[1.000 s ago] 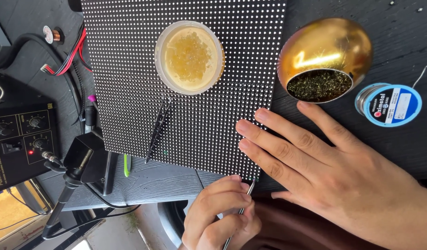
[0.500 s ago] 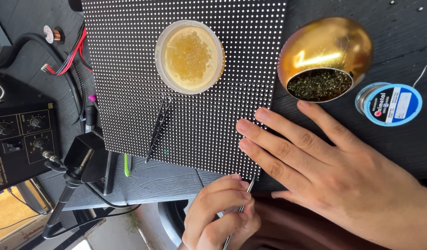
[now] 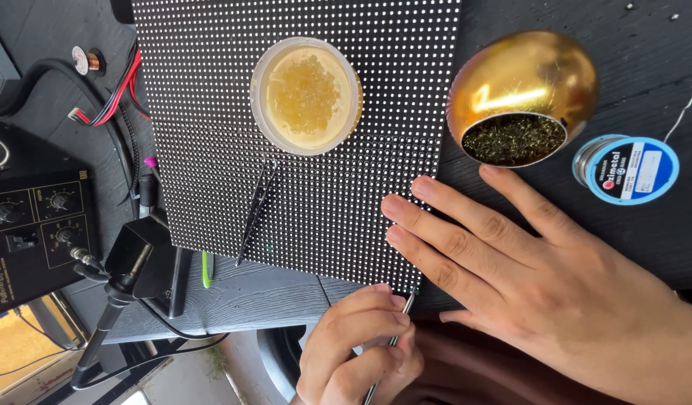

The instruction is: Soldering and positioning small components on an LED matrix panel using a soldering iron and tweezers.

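Almost nothing has moved since the earlier frames: both hands sit where they were, and only the thin metal tool point(image 3: 395, 337) has crept a touch closer to the panel's corner.

The black LED matrix panel point(image 3: 211, 135) lies flat on the dark table point(image 3: 661, 240), covering most of it. It looks stiff and fairly light, but its dotted face is probably fragile, so it is best taken by the bare edges, not pressed on the dots. The right hand point(image 3: 556, 292) lies open on it, fingers spread flat over the near corner, gripping nothing. The left hand point(image 3: 357, 349) is closed around the tool (tweezers or a fine probe, I cannot tell which), whose tip rests at the panel's near edge. That tool looks slim, stiff and slippery; a pinch near the middle suits it.

On the panel stand a round tub of amber flux point(image 3: 307, 96) and a pair of black tweezers point(image 3: 256, 210). Just beside the panel sits a gold tip-cleaner ball point(image 3: 522, 94), then a solder spool point(image 3: 632, 169). At the far left stands a soldering station point(image 3: 31, 232).
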